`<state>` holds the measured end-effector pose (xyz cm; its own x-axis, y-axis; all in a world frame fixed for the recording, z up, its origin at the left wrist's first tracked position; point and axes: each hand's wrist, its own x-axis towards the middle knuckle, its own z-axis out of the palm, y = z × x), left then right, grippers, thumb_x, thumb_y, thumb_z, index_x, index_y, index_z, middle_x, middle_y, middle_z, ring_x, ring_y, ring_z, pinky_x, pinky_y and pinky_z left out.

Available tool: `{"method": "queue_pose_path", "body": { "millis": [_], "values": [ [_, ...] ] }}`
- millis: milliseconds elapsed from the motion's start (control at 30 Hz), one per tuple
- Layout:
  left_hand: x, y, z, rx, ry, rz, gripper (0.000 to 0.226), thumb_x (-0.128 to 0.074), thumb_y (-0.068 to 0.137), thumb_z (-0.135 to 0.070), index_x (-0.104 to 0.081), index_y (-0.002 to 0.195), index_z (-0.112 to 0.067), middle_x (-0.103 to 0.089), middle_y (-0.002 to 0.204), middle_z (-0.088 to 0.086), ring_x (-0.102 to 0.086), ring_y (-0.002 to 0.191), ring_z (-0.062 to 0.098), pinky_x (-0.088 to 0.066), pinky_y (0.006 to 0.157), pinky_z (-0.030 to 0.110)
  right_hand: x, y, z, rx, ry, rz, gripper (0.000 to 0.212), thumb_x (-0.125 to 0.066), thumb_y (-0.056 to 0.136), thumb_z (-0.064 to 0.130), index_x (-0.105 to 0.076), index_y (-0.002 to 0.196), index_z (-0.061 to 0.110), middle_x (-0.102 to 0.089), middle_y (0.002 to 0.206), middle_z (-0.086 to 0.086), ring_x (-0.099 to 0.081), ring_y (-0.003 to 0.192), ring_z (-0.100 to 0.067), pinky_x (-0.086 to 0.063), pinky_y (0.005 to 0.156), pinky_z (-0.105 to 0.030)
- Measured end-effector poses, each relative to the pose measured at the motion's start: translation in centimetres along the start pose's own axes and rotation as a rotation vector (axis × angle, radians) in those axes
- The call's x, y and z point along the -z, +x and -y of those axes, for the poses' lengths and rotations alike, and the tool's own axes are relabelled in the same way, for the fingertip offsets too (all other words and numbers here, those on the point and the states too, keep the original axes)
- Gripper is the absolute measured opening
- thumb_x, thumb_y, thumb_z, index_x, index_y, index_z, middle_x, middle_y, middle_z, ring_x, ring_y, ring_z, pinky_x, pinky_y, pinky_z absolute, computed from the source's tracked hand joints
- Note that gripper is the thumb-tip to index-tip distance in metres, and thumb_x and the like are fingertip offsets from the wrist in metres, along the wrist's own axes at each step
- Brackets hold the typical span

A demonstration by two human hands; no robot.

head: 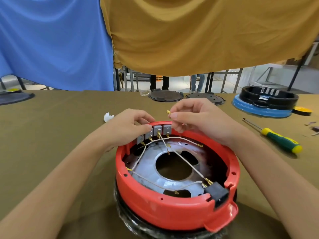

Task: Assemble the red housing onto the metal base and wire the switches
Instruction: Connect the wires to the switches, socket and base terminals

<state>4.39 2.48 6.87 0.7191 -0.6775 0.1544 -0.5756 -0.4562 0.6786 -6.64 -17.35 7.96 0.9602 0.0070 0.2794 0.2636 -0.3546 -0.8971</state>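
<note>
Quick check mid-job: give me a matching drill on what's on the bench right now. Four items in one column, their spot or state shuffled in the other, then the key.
Items
1. brass terminal
2. screwdriver
3. black socket block
4. grey switches

Places or states
A. lying on the table to the right of the red housing
B. lined up along the housing's far wall, steadied by the left hand
C. pinched in the right hand above the rim
D. set in the housing's near right wall

Pairs: 1-C, 2-A, 3-D, 4-B
</note>
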Motion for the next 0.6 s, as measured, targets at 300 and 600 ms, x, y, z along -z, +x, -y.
{"method": "queue_pose_path", "body": {
  "millis": [300, 600],
  "values": [
    [1.5, 0.5, 1.3, 0.261, 0.137, -0.288, 0.035, -0.045, 0.093, -0.019, -0.058, 0.125, -0.016, -0.056, 0.124, 0.012, -0.064, 0.096, 0.038, -0.055, 0.081, 0.044, 0.7, 0.1, 0.1, -0.001, 0.064, -0.074, 0.009, -0.066, 0.093, 0.014, -0.07, 0.095, 0.006, -0.068, 0.076, -0.007, -0.061, 0.07, -0.016, -0.053, 0.07, -0.024],
    [3.3, -0.1, 1.2, 0.434, 0.468, -0.286, 0.04, -0.052, 0.088, -0.053, -0.065, 0.086, -0.015, -0.067, 0.079, 0.002, -0.066, 0.066, 0.022, -0.05, 0.062, 0.027, 1.2, 0.5, -0.5, -0.057, -0.067, -0.394, 0.008, -0.064, 0.092, 0.013, -0.07, 0.09, 0.008, -0.071, 0.07, -0.003, -0.059, 0.06, -0.006, -0.047, 0.054, -0.013]
  ]
}}
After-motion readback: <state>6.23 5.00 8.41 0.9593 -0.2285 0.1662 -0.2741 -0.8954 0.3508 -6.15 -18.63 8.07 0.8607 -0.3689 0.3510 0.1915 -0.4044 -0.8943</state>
